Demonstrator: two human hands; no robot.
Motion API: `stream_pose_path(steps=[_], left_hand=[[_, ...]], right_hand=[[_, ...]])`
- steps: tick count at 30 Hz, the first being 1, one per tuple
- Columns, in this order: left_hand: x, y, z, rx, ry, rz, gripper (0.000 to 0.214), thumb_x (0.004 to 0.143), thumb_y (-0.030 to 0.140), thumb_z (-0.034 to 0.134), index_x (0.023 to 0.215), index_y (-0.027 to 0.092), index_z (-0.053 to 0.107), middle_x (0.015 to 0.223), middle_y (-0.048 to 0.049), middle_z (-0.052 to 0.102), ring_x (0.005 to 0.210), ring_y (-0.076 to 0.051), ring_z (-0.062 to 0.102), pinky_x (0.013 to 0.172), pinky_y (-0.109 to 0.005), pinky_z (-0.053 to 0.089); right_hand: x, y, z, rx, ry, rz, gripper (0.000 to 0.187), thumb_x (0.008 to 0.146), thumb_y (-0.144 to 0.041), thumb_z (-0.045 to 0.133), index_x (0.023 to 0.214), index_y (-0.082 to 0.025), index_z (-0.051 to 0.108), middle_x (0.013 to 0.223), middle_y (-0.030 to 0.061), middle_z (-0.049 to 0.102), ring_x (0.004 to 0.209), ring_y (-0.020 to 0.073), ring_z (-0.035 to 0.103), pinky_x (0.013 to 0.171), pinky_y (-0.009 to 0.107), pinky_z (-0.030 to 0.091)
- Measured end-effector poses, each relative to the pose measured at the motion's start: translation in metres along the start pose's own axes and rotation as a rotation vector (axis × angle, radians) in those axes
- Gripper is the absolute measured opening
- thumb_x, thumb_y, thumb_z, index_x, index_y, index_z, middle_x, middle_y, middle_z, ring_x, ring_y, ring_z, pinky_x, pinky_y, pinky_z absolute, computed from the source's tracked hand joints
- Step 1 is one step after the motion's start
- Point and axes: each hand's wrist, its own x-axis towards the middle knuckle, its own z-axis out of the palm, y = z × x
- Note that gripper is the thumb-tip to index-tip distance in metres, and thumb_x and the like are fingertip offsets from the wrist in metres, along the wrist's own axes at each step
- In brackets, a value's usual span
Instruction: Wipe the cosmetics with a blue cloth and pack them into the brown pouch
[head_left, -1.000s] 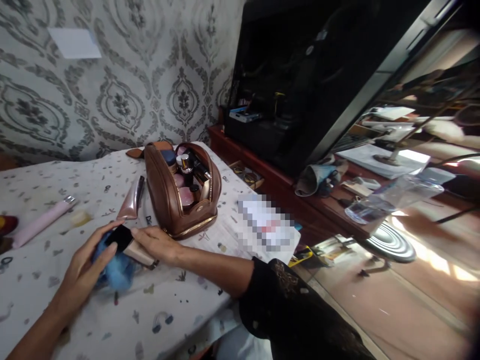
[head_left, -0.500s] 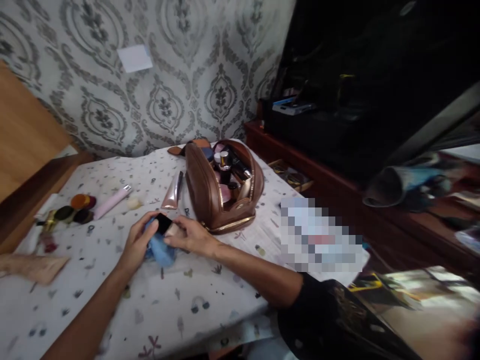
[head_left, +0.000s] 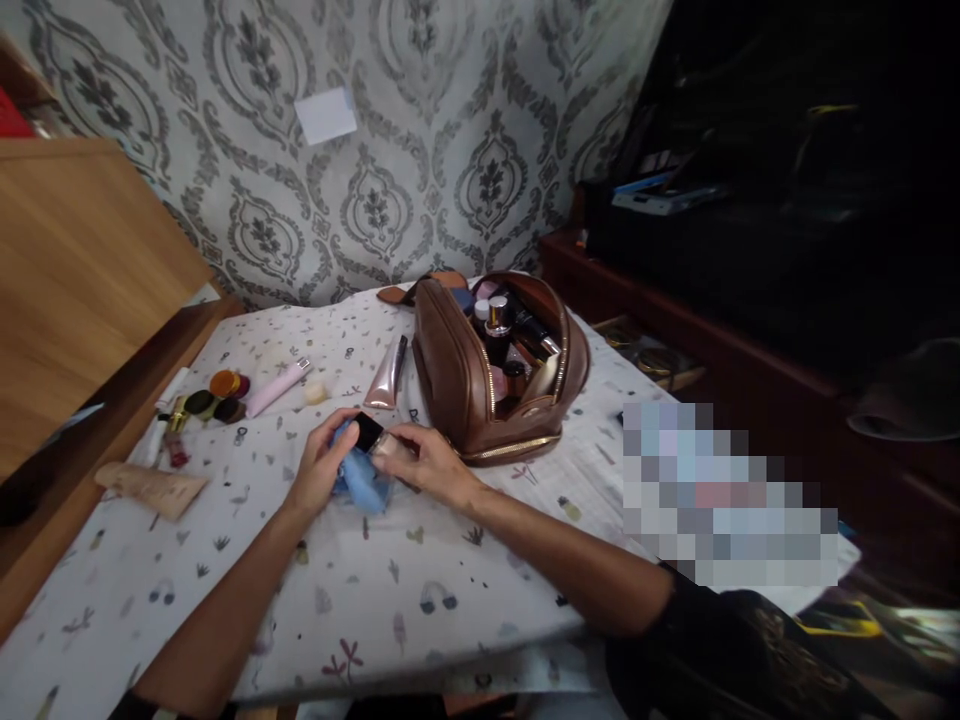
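Both hands are together over the table, in front of the bag. My left hand (head_left: 321, 462) is closed around a blue cloth (head_left: 366, 488), its thumb against the black cap of a small cosmetic bottle (head_left: 368, 431). My right hand (head_left: 436, 466) pinches the bottle's pale body, which its fingers partly hide. Just behind the hands stands an unzipped brown toiletry bag (head_left: 444, 362), filled with cosmetic bottles and tubes. A shiny pinkish tube (head_left: 386, 374) lies on the cloth left of the bag.
On the patterned tablecloth (head_left: 247, 560), at the left, lie a pink tube (head_left: 277, 387), several small round pots (head_left: 200, 404) and a beige tube (head_left: 154, 487). A wooden panel (head_left: 82, 270) borders the left side. Right of the table is a dark red cabinet (head_left: 637, 300); a blurred-out packet (head_left: 720, 500) lies nearer.
The view has turned left, so everything sits further right in the picture. Both hands keep hold of the bottle and the blue cloth, with little change in grip.
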Motion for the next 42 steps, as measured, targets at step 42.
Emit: stream_pose_path(steps=[42], left_hand=[[-0.0001, 0.0039, -0.0005, 0.032, -0.037, -0.037, 0.046, 0.082, 0.055, 0.071, 0.110, 0.019, 0.068, 0.101, -0.0047, 0.070, 0.087, -0.019, 0.065, 0.077, -0.026, 0.051]], right_hand=[[-0.0025, -0.0049, 0.0013, 0.303, -0.060, 0.098, 0.049, 0.073, -0.052, 0.079, 0.107, -0.017, 0.072, 0.095, 0.0037, 0.070, 0.092, 0.0212, 0.064, 0.085, 0.034, 0.052]])
